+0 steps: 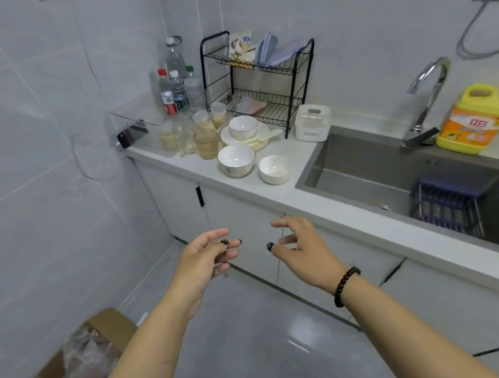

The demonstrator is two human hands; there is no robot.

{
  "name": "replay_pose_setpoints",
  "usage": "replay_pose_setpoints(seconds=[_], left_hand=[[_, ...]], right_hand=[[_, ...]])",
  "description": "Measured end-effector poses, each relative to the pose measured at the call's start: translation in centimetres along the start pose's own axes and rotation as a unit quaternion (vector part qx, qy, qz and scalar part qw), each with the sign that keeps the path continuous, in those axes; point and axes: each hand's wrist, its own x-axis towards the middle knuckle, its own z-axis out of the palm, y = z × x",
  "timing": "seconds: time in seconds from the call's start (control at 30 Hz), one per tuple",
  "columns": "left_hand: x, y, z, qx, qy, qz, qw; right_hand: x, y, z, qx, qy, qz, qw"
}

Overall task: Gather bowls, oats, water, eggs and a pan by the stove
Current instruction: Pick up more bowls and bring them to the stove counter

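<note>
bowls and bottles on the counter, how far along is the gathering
Done: nothing clearly; no stove, pan or eggs are in view. In hand: nothing. The left hand and right hand hang empty before the cabinets. Left: the large bowl, small bowl and bowl on the plate sit on the counter, water bottles behind; all need carrying.

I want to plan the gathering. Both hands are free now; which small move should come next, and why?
Probably reach forward to the two bowls at the counter's front edge: left hand to the larger bowl, right hand to the smaller white bowl. Both hands hold nothing, and these bowls stand nearest.
</note>
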Motion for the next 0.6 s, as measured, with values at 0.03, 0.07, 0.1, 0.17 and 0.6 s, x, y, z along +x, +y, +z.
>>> replay_pose_setpoints(seconds=[0.03,0.07,0.1,0.17,0.6], left_hand=[[0.8,0.3,0.0,0.002,-0.002,-0.002,1.0],[2.1,0.8,0.1,0.003,-0.004,-0.007,1.0],[3.2,1.1,0.2,0.005,-0.005,-0.009,1.0],[5.9,1.8,0.7,0.013,-0.009,-0.014,1.0],[25.6,7.1,6.0,0.001,0.046,-0.065,0.997]], right_hand=[[0.8,0.2,0.0,-0.001,-0.002,0.0,1.0],[2.1,0.4,-0.1,-0.002,-0.002,0.002,1.0],[3.2,0.5,-0.2,-0.004,-0.001,0.007,1.0],[6.0,1.3,-0.8,-0.001,0.005,0.018,1.0],[27.2,6.6,-7.5,-0.021,-0.011,0.048,0.999]])
